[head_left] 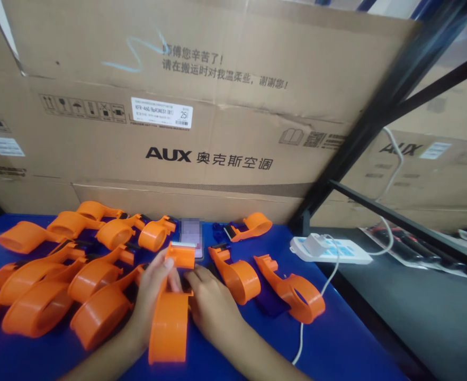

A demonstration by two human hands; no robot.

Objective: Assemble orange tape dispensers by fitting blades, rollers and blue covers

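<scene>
An orange plastic tape dispenser [169,328] is held upright in front of me, its round hoop at the bottom and a toothed pale blade along its top edge. My left hand [152,286] is closed around its neck from the left, thumb near the head. On the other side, my right hand [212,299] has its fingers curled in against the dispenser between head and hoop. Those fingertips are hidden, so what they pinch cannot be made out. Two similar dispensers, one nearer [239,280] and one farther right [305,299], lie beside my right hand.
Several more orange dispensers [98,317] lie in rows on the blue tabletop [257,349] at the left. A phone [191,235] lies behind my hands. At right are a white power strip [332,250] with a cable and a black metal frame [344,132]. Large cardboard boxes [217,132] stand behind.
</scene>
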